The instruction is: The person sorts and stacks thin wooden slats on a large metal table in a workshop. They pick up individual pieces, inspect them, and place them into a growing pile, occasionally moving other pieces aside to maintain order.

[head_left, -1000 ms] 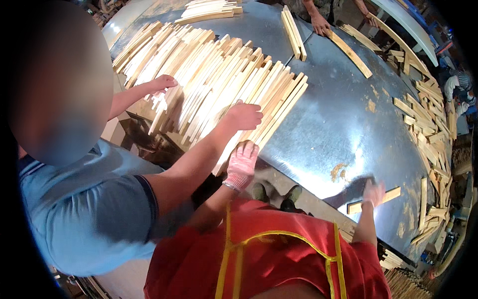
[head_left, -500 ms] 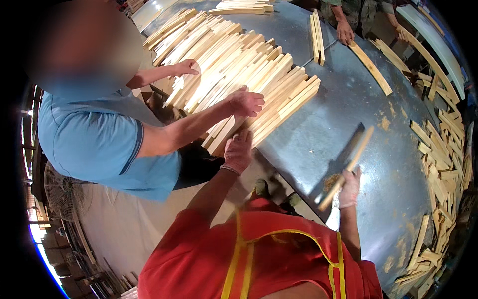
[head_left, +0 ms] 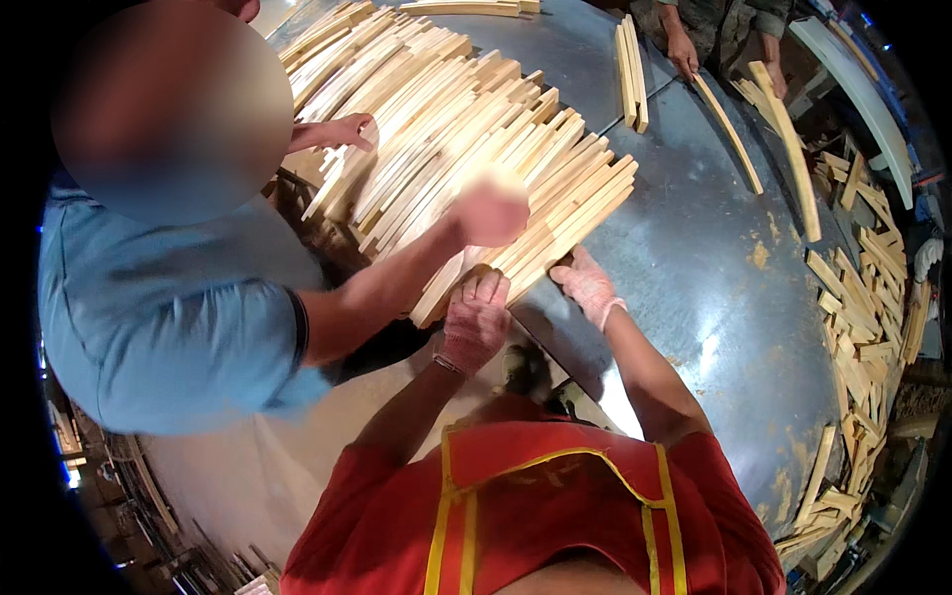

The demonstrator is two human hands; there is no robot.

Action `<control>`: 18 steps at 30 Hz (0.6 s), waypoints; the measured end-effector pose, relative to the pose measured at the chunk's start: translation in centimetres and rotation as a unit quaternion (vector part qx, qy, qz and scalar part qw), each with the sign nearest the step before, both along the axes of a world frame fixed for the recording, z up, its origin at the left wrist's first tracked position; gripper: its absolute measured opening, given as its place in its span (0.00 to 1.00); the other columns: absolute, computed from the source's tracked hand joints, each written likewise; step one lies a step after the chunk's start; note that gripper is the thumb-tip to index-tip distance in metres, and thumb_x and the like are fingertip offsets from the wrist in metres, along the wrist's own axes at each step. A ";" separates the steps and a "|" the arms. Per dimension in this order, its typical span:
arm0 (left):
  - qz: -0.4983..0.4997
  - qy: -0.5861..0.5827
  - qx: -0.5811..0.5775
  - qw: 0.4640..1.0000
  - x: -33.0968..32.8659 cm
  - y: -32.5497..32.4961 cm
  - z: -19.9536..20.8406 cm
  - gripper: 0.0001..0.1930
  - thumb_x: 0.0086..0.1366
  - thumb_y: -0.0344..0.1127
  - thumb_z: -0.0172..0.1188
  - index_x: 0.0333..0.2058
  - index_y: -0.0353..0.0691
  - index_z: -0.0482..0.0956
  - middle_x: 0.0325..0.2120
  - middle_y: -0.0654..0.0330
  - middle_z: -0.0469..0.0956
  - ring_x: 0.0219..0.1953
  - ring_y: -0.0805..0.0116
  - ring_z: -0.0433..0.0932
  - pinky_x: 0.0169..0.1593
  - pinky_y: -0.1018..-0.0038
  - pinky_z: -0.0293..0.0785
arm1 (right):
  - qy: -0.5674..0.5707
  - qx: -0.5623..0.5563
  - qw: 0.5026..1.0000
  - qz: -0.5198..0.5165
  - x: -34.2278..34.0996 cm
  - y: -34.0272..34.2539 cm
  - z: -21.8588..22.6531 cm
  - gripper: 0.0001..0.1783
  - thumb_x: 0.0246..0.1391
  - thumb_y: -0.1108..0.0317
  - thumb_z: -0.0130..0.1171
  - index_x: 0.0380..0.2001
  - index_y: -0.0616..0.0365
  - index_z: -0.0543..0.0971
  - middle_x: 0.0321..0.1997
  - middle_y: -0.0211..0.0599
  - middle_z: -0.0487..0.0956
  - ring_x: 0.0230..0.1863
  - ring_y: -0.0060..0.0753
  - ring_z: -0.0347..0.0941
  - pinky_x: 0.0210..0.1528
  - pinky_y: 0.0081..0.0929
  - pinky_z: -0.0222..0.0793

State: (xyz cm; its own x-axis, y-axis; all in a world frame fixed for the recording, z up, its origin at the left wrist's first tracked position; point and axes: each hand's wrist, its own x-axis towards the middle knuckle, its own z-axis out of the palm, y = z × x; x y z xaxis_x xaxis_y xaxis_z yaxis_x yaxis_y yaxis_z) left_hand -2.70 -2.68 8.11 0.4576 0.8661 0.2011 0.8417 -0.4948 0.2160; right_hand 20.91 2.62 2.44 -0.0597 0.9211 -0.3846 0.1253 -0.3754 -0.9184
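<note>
A long row of pale wooden strips (head_left: 446,129) lies side by side on the metal table. My left hand (head_left: 476,317), in a light work glove, has its fingers bent over the near ends of the strips. Against the right side of the row is my right hand (head_left: 587,285), also gloved, its fingers closed at the edge of the outermost wooden strip (head_left: 580,230); part of its grip is hidden. Just beyond my left hand, a co-worker's hand (head_left: 491,210) is over the strips, and that person's other hand (head_left: 347,131) touches the row farther left.
The metal table (head_left: 694,248) has sawdust patches. Two strips (head_left: 631,74) lie apart at the back. Across the table, another person's hand (head_left: 682,55) holds a strip (head_left: 729,129), and a second strip (head_left: 790,154) stands near their other hand. Offcuts (head_left: 868,337) heap along the right edge.
My right hand has swung left from over the open tabletop, bringing its strip to the row's right side. The co-worker's near hand shifted slightly. The far person lowered a second strip.
</note>
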 end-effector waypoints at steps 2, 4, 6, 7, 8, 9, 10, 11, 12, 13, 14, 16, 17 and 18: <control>-0.023 -0.017 -0.062 0.998 0.2 0.7 -0.4 0.28 0.59 0.39 0.64 0.58 0.38 0.74 0.55 0.53 0.74 0.56 0.50 0.74 0.59 0.55 0.72 | -0.027 -0.108 0.993 -0.040 0.0 1.0 0.2 0.27 0.60 0.63 0.65 0.59 0.67 0.77 0.46 0.41 0.84 0.45 0.40 0.79 0.52 0.35 0.74; -0.045 -0.049 -0.052 0.996 0.4 1.6 -0.4 0.30 0.59 0.40 0.65 0.60 0.38 0.74 0.57 0.52 0.74 0.57 0.50 0.74 0.61 0.55 0.71 | 0.080 -0.165 0.983 -0.021 1.7 2.0 -0.3 0.24 0.60 0.64 0.64 0.56 0.66 0.79 0.39 0.35 0.82 0.40 0.38 0.77 0.45 0.36 0.74; -0.044 -0.011 -0.041 0.998 0.5 2.4 -1.9 0.27 0.60 0.41 0.63 0.58 0.38 0.74 0.55 0.53 0.75 0.56 0.52 0.74 0.58 0.56 0.72 | 0.056 -0.113 0.987 -0.101 4.7 3.2 -0.1 0.23 0.60 0.63 0.64 0.56 0.65 0.80 0.37 0.33 0.79 0.38 0.37 0.75 0.43 0.36 0.73; -0.048 0.005 -0.052 0.997 0.5 3.0 -2.3 0.27 0.60 0.40 0.63 0.57 0.38 0.74 0.55 0.53 0.75 0.57 0.53 0.74 0.57 0.57 0.72 | -0.032 -0.072 0.988 -0.130 6.8 4.6 -0.8 0.26 0.60 0.62 0.64 0.59 0.65 0.79 0.43 0.39 0.83 0.45 0.40 0.79 0.49 0.36 0.75; -0.054 0.021 -0.063 0.996 0.6 3.6 -2.6 0.26 0.61 0.40 0.62 0.57 0.38 0.75 0.55 0.53 0.75 0.57 0.53 0.74 0.55 0.57 0.73 | -0.066 -0.003 0.982 -0.175 9.0 6.1 -1.9 0.29 0.61 0.61 0.63 0.62 0.66 0.77 0.52 0.46 0.82 0.54 0.42 0.78 0.57 0.34 0.73; -0.049 0.021 -0.036 0.998 0.7 3.7 -3.0 0.25 0.61 0.39 0.60 0.56 0.39 0.75 0.54 0.54 0.74 0.55 0.56 0.74 0.53 0.59 0.72 | -0.095 0.065 0.970 -0.214 11.0 7.6 -2.8 0.32 0.62 0.60 0.62 0.66 0.66 0.75 0.62 0.53 0.81 0.64 0.45 0.77 0.66 0.33 0.70; -0.060 0.036 -0.067 0.995 0.8 4.0 -3.0 0.25 0.60 0.39 0.60 0.57 0.39 0.75 0.53 0.55 0.74 0.54 0.56 0.74 0.53 0.59 0.72 | -0.168 0.085 0.964 -0.190 13.1 9.3 -3.3 0.35 0.62 0.60 0.62 0.69 0.67 0.72 0.68 0.55 0.76 0.70 0.45 0.71 0.71 0.31 0.65; -0.069 0.051 -0.098 0.991 1.1 4.4 -2.7 0.26 0.60 0.39 0.59 0.57 0.39 0.74 0.53 0.55 0.74 0.53 0.56 0.73 0.53 0.59 0.71 | -0.238 0.106 0.952 -0.164 15.1 11.0 -3.7 0.37 0.63 0.60 0.61 0.71 0.67 0.69 0.75 0.58 0.70 0.76 0.45 0.66 0.76 0.30 0.59; -0.075 0.062 -0.088 0.991 1.2 4.8 -3.0 0.27 0.59 0.39 0.59 0.58 0.40 0.74 0.52 0.55 0.74 0.53 0.55 0.73 0.53 0.59 0.71 | -0.238 0.112 0.947 -0.184 17.0 12.5 -4.0 0.37 0.63 0.60 0.61 0.72 0.67 0.68 0.74 0.56 0.71 0.76 0.45 0.67 0.75 0.30 0.60; -0.078 0.072 -0.078 0.991 1.1 5.1 -3.4 0.27 0.59 0.40 0.59 0.58 0.40 0.74 0.51 0.55 0.73 0.53 0.55 0.72 0.54 0.59 0.71 | -0.238 0.118 0.943 -0.200 17.7 14.0 -3.9 0.38 0.64 0.60 0.61 0.72 0.67 0.68 0.74 0.55 0.72 0.75 0.46 0.68 0.74 0.31 0.61; -0.069 0.077 -0.031 0.994 1.0 4.5 -4.6 0.28 0.58 0.40 0.59 0.59 0.40 0.73 0.50 0.55 0.73 0.52 0.55 0.72 0.53 0.59 0.71 | -0.240 0.125 0.941 -0.203 16.3 15.2 -2.4 0.38 0.64 0.60 0.61 0.72 0.67 0.67 0.74 0.55 0.71 0.75 0.45 0.68 0.74 0.31 0.61; -0.044 0.069 0.008 0.997 0.4 3.2 -5.4 0.30 0.58 0.41 0.59 0.60 0.40 0.72 0.49 0.55 0.72 0.52 0.54 0.71 0.54 0.60 0.71 | -0.243 0.140 0.940 -0.196 11.8 16.2 2.6 0.38 0.64 0.60 0.61 0.73 0.67 0.66 0.75 0.55 0.70 0.74 0.45 0.69 0.74 0.32 0.62; -0.053 0.050 0.012 0.997 0.6 3.6 -5.1 0.30 0.58 0.42 0.60 0.60 0.40 0.72 0.49 0.55 0.72 0.53 0.54 0.71 0.54 0.60 0.71 | -0.233 0.157 0.940 -0.193 10.6 16.3 2.9 0.38 0.64 0.61 0.61 0.73 0.67 0.66 0.74 0.55 0.71 0.74 0.46 0.69 0.74 0.33 0.61; -0.061 0.031 0.014 0.998 0.7 3.7 -4.9 0.30 0.59 0.42 0.60 0.61 0.40 0.72 0.49 0.55 0.71 0.53 0.54 0.70 0.54 0.60 0.70 | -0.221 0.171 0.941 -0.189 9.4 16.1 3.0 0.38 0.64 0.61 0.61 0.73 0.68 0.66 0.74 0.55 0.72 0.73 0.46 0.70 0.74 0.33 0.61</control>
